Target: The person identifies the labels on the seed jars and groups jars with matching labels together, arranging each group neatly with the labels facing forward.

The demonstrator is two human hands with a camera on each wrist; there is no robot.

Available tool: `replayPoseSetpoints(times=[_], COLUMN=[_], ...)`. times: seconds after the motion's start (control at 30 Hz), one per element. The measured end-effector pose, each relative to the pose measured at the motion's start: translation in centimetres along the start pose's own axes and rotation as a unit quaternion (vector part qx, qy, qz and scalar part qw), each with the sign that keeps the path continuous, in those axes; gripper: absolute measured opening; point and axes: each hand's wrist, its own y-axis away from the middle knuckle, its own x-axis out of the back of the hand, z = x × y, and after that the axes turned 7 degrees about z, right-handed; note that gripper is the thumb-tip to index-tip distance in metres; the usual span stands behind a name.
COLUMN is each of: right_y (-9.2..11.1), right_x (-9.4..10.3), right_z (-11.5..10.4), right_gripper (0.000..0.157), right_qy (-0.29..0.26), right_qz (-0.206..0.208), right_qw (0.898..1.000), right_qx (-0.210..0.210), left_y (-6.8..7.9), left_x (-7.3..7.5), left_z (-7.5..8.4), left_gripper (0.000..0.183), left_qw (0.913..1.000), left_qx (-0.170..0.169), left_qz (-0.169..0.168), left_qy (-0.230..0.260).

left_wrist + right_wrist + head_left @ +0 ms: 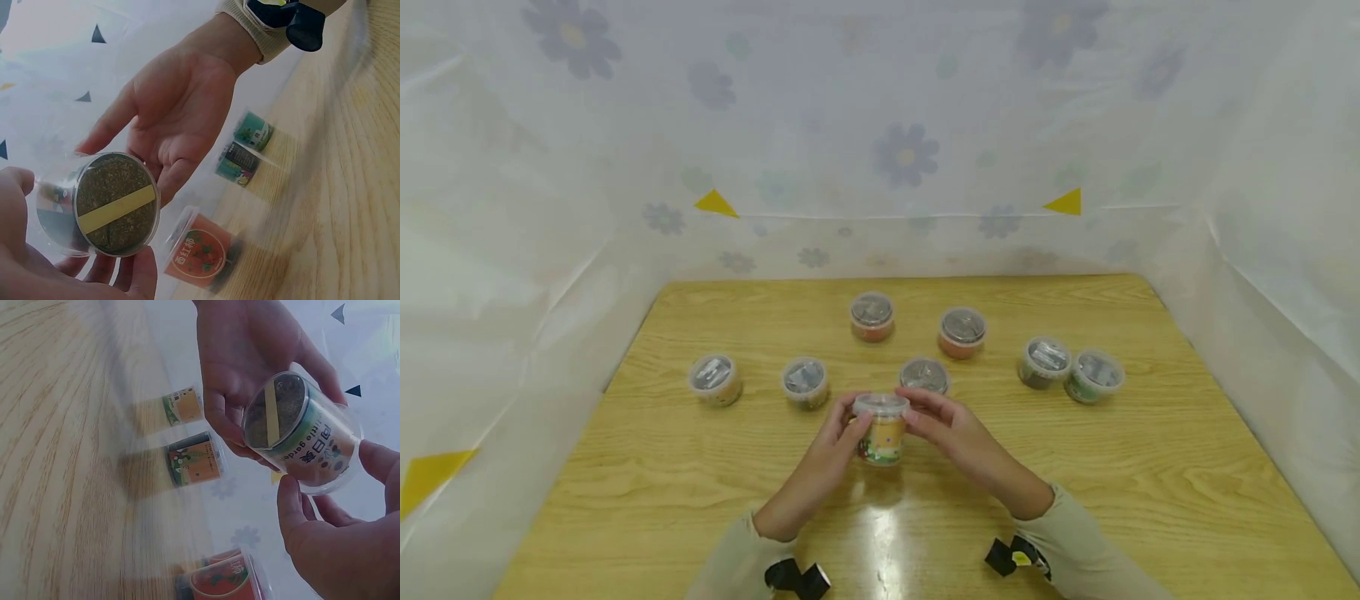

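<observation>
Both hands hold a small clear plastic cup (883, 437) upright above the table, in the middle of the head view. It has a clear lid and an orange-yellow label with green along its lower part. My left hand (823, 462) grips it from the left, thumb on its near side. From the right, my right hand (966, 437) pinches it near the lid with thumb and fingers. In the left wrist view, the cup's bottom (115, 212) shows a brown, soil-like filling crossed by a yellow strip. Dark printed characters mark the label (322, 447) in the right wrist view.
Several similar lidded cups stand on the wooden table: a cup (925, 377) just behind the hands, two reddish cups (872, 318) farther back, a pair (1095, 377) at right and two (715, 381) at left. Flower-printed white sheeting (820, 150) encloses the table's back and sides.
</observation>
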Motion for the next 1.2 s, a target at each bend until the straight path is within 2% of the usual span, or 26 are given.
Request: replayPoseSetpoints(times=[0.37,0.7,0.83,1.2], right_y=[-0.07,0.15,0.2,-0.02], right_x=[-0.39,-0.49,-0.32,-0.07], right_z=[-0.03,-0.3,-0.3,-0.19], right_gripper=[0.05,0.052,0.052,0.052], right_qy=[-0.013,-0.004,-0.002,-0.025], right_qz=[-0.035,-0.022,-0.006,0.001], right_qw=[0.999,1.0,1.0,1.0], right_qx=[0.008,0.001,-0.003,-0.005], left_y=[-0.05,-0.09,-0.21,-0.15], left_x=[-0.42,-0.2,0.03,-0.02], left_z=[0.09,-0.18,-0.12,0.19], left_gripper=[0.045,0.046,0.047,0.046], left_qw=[1.0,0.9999,0.9995,0.9993], left_qx=[0.007,0.005,0.006,-0.004], left_qz=[-0.006,-0.004,0.016,0.025], left_qy=[-0.002,-0.009,-0.029,-0.027])
